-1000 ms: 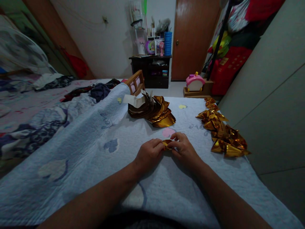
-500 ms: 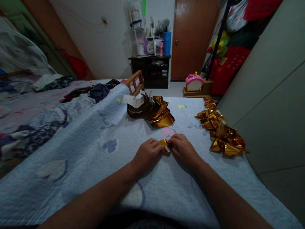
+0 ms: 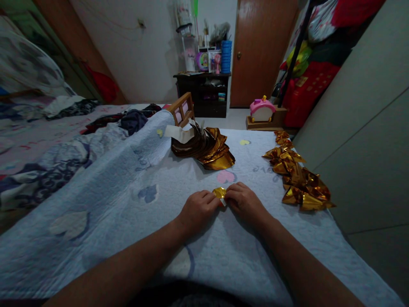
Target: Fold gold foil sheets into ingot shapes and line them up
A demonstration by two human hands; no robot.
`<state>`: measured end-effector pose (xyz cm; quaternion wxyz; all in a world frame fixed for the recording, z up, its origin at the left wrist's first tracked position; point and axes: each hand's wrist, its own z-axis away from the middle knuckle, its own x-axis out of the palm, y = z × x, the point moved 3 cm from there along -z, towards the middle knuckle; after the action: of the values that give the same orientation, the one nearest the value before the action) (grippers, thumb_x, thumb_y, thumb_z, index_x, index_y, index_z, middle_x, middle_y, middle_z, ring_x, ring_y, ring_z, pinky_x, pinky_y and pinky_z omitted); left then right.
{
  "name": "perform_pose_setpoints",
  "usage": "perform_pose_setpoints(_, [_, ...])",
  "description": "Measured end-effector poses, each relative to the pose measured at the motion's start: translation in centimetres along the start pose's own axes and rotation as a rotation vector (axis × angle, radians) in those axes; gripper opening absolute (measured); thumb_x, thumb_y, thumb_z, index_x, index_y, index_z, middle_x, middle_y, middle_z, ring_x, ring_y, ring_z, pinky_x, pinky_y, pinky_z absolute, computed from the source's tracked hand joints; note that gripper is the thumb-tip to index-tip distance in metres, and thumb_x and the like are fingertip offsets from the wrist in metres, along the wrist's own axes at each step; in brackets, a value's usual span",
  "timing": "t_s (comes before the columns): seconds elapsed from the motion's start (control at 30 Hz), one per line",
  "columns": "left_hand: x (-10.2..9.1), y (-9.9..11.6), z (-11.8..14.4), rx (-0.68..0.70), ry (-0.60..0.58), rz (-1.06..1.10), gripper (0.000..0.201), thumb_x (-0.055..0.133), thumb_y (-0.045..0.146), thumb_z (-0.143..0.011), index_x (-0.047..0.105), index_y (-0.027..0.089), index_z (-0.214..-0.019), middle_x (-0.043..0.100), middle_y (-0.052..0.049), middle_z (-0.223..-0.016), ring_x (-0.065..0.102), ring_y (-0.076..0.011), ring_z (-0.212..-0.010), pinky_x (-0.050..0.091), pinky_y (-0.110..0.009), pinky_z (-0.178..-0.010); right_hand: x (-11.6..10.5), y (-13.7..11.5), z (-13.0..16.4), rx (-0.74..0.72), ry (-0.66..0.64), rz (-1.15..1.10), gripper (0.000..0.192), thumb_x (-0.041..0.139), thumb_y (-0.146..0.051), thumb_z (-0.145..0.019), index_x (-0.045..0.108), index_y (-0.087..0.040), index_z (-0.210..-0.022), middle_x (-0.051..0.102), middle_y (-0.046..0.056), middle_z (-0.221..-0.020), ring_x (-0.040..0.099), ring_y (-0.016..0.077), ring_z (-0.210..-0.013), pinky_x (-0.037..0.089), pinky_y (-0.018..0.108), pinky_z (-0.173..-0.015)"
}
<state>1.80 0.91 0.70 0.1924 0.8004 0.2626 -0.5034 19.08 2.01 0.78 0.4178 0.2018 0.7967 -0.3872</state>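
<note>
- At the frame centre, the left hand (image 3: 198, 209) and right hand (image 3: 244, 202) pinch a small gold foil paper (image 3: 220, 192) on the bed (image 3: 105, 200), fingers clamped on it.
- For a sharp fold, I would press the crease flat against the bed.

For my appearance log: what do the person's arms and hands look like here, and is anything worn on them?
Both forearms are bare, with no sleeve in view. The left hand and right hand show no gloves, and no rings, watch or bracelet can be made out in the dim light.
</note>
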Motion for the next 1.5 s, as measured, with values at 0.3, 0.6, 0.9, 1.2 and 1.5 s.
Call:
perform_pose_setpoints(0.3, [-0.5,0.2,-0.2,-0.047,0.033,0.093,0.012,0.055,0.019,-0.097,0.066,0.018,-0.093,0.072,-0.005,-0.087,0.065,-0.0197,-0.077,0.054,-0.031,-0.069,-0.2,0.2,0.1,-0.001,-0.017,-0.023,0.015,0.062,-0.009,-0.091,0.073,-0.019,-0.085,0.069,0.006,-0.085,0.055,0.0198,-0.083,0.045,0.032,-0.079])
perform_pose_setpoints(0.6, [-0.1,-0.9,0.1,-0.268,-0.066,0.189,0.008,0.058,0.017,-0.093,0.066,0.017,-0.091,0.066,-0.006,-0.088,0.061,-0.0208,-0.083,0.051,-0.033,-0.074,0.0,0.7,0.3,0.048,-0.031,-0.041,0.017,0.059,-0.009,-0.093,0.072,-0.019,-0.092,0.067,0.005,-0.088,0.056,0.0202,-0.086,0.043,0.033,-0.080])
perform_pose_setpoints(0.9, [0.3,-1.7,0.0,-0.364,-0.114,0.165,0.019,0.051,0.024,-0.098,0.059,0.018,-0.083,0.060,-0.004,-0.083,0.057,-0.0204,-0.081,0.048,-0.035,-0.076,0.5,2.1,0.2,0.231,-0.022,-0.002,0.009,0.064,-0.018,-0.091,0.071,-0.019,-0.086,0.063,0.005,-0.087,0.053,0.0204,-0.086,0.038,0.034,-0.079])
perform_pose_setpoints(1.2, [0.3,-1.7,-0.1,-0.431,-0.086,0.087,0.017,0.056,0.024,-0.095,0.055,0.019,-0.078,0.058,-0.004,-0.082,0.053,-0.0215,-0.080,0.045,-0.036,-0.074,0.9,1.6,-0.2,0.328,-0.014,0.177,0.014,0.062,-0.020,-0.092,0.069,-0.018,-0.081,0.066,0.008,-0.086,0.053,0.0227,-0.084,0.032,0.034,-0.073])
perform_pose_setpoints(1.5, [0.8,-2.2,-0.2,-0.504,-0.069,0.163,0.011,0.063,0.030,-0.089,0.059,0.019,-0.090,0.062,-0.006,-0.094,0.054,-0.0241,-0.090,0.045,-0.039,-0.081,1.2,1.4,-0.4,0.353,0.016,0.256,0.016,0.069,-0.027,-0.089,0.066,-0.020,-0.075,0.066,0.007,-0.083,0.053,0.0238,-0.082,0.030,0.034,-0.070])
